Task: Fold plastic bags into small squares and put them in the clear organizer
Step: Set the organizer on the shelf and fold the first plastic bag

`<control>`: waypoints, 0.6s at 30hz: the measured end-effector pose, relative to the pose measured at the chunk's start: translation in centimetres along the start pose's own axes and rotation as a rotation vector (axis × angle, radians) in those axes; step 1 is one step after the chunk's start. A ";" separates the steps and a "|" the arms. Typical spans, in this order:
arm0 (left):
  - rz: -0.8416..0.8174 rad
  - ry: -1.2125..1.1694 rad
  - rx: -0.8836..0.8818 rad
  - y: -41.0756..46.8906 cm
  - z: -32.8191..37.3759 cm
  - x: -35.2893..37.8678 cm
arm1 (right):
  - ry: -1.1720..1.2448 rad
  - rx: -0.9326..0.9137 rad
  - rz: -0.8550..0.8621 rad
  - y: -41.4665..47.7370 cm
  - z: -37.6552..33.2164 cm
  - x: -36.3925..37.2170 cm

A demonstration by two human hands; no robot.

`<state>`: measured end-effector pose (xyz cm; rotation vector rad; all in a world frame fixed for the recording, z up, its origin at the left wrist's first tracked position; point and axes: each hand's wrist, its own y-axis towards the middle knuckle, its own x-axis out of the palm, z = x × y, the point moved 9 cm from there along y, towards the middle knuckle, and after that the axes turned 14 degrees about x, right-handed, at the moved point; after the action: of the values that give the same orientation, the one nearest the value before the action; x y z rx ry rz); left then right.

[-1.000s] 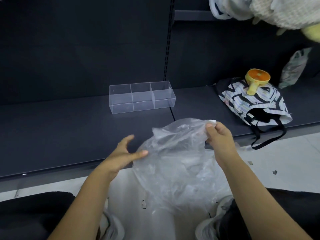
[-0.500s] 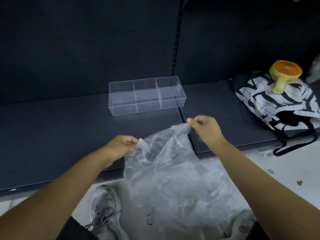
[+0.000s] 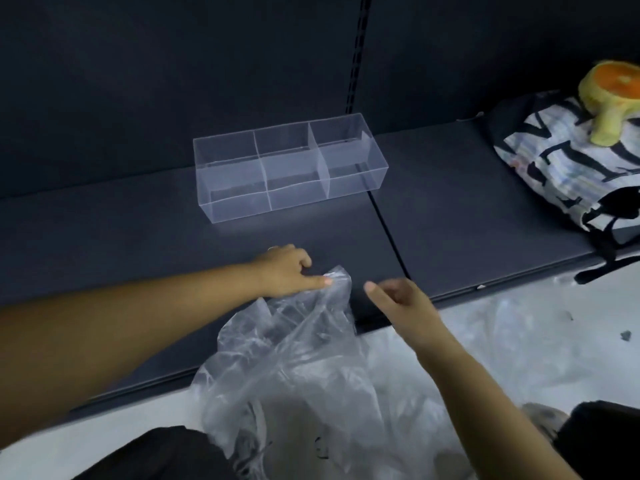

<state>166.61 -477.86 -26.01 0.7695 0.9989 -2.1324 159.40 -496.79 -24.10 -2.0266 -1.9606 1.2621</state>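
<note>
Pinning the plastic bag [image 3: 294, 358] to the shelf [image 3: 104, 244] under your left hand [image 3: 284, 271] thumb, your right hand [image 3: 401, 303] hovers loosely curled, holding nothing; clear organizer [image 3: 291, 171] upper centre, striped tote [image 3: 571, 168] far right.

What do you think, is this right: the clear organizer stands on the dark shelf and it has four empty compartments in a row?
Not quite. The head view shows the organizer with three compartments in a row, not four. The rest is right: it stands on the dark shelf and every compartment is empty.
</note>
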 end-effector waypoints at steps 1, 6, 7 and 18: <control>0.076 0.011 0.019 0.8 0.1 0.1 | 0.127 0.043 -0.004 -1.3 1.7 0.1; 0.215 -0.070 0.069 3.4 0.1 0.5 | -0.107 0.119 -0.192 -6.3 7.1 4.7; 0.238 -0.134 0.063 3.5 -0.3 0.2 | -0.139 0.117 -0.205 -6.4 7.3 4.9; 0.728 -1.017 -0.286 -3.1 -12.8 -6.5 | 0.382 0.182 -0.377 1.2 0.6 -4.2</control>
<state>171.23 -463.91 -26.86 -0.1409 0.3482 -1.3718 160.55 -500.87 -23.07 -1.5720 -1.8493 0.8599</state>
